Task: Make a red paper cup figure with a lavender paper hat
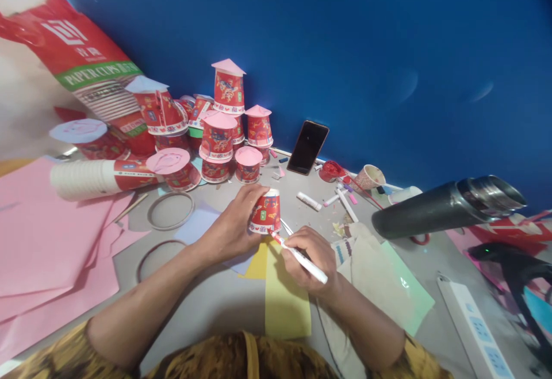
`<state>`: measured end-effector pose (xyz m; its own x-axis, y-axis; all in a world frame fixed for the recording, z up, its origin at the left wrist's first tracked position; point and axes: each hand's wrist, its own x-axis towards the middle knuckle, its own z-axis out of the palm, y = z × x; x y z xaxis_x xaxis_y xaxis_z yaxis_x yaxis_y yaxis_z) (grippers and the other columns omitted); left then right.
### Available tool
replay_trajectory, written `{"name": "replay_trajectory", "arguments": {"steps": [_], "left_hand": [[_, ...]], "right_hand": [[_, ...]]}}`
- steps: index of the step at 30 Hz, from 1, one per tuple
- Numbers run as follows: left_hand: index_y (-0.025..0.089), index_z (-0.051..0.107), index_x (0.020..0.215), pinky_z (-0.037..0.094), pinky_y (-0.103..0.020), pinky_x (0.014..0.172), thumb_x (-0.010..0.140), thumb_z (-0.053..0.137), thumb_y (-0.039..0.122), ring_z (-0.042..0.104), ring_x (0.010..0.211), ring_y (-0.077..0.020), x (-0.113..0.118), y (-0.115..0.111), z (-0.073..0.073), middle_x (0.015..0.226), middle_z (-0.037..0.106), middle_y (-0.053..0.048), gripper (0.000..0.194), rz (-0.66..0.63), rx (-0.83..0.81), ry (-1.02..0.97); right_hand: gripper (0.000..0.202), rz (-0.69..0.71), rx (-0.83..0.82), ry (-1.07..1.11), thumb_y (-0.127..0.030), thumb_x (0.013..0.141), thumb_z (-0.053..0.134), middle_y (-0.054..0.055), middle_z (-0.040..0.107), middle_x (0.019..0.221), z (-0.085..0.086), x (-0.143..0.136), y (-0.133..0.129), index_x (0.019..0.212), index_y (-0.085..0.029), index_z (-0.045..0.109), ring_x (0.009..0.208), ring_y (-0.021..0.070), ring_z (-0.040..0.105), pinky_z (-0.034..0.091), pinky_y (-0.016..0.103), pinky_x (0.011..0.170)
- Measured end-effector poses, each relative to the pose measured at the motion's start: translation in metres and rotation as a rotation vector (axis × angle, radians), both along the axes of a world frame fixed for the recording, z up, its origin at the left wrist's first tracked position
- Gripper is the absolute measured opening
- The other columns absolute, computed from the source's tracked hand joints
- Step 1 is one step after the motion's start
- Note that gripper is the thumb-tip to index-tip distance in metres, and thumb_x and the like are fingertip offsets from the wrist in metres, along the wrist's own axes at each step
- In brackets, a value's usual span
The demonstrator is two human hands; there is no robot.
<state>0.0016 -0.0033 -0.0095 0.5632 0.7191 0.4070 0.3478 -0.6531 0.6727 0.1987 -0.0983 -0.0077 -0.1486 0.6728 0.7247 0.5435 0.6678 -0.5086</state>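
Observation:
A red paper cup [268, 212], turned upside down with its wide rim lowest, is gripped by my left hand [239, 221] from its left side. Between the fingers of my right hand [313, 255] is a white marker [307, 265] with a red tip end. That tip meets the cup close to its patterned rim band. Beneath both hands lies a sheet of yellow paper [287, 304]. Beyond them stand several more inverted red cups [217, 140], some stacked and topped with pink or bluish paper pieces.
A phone [307, 147] leans on the blue wall. Capped markers [309, 201] lie behind my right hand. At right are a dark metal flask [431, 209] and a power strip [476, 327]. Pink sheets [52, 235], tape rings [171, 210] and a bag of paper cups [99, 68] occupy the left.

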Motion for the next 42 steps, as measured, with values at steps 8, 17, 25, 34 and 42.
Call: {"name": "replay_trajectory", "arguments": {"steps": [8,17,25,34,42], "left_hand": [[0.022,0.038,0.148,0.042,-0.053,0.118,0.077,0.074,0.014,0.048,0.14,-0.0347,-0.0009,-0.0004,-0.0005,0.146,0.048,-0.016,0.08,-0.003,0.009,0.028],[0.024,0.039,0.148,0.043,-0.053,0.117,0.077,0.076,0.016,0.049,0.139,-0.0352,-0.001,-0.0009,-0.0009,0.146,0.049,-0.016,0.08,-0.001,0.007,0.03],[0.024,0.039,0.148,0.043,-0.054,0.117,0.077,0.075,0.016,0.049,0.138,-0.0357,-0.0006,0.0003,-0.0011,0.145,0.049,-0.015,0.08,-0.006,0.005,0.023],[0.023,0.038,0.148,0.042,-0.054,0.118,0.076,0.072,0.013,0.048,0.14,-0.0353,-0.001,-0.0009,-0.0001,0.146,0.047,-0.016,0.08,-0.015,0.006,0.034],[0.024,0.037,0.148,0.042,-0.053,0.119,0.076,0.071,0.011,0.047,0.141,-0.0346,0.0,-0.0018,-0.0003,0.147,0.046,-0.016,0.081,-0.023,0.009,0.04]], "right_hand": [[0.014,-0.024,-0.005,-0.017,-0.01,0.09,0.061,0.005,0.07,0.076,0.0029,-0.0004,-0.0005,0.099,-0.021,0.062,0.065,0.0183,0.063,0.054,0.033,0.062],[0.013,-0.056,-0.006,-0.016,-0.012,0.09,0.061,0.004,0.069,0.076,0.0022,-0.0002,0.0001,0.099,-0.021,0.063,0.065,0.0183,0.064,0.054,0.032,0.062],[0.014,-0.05,-0.006,-0.004,-0.011,0.09,0.061,0.004,0.068,0.075,0.0027,0.0007,-0.0007,0.099,-0.021,0.062,0.065,0.0182,0.063,0.053,0.032,0.061],[0.016,-0.025,0.005,-0.001,-0.01,0.09,0.061,0.005,0.071,0.076,0.0038,-0.0008,-0.0002,0.101,-0.021,0.062,0.066,0.0184,0.064,0.055,0.033,0.062],[0.013,-0.02,-0.025,-0.029,-0.012,0.092,0.06,0.005,0.072,0.079,0.0029,-0.0005,-0.0004,0.1,-0.022,0.062,0.067,0.0186,0.065,0.055,0.034,0.063]]}}
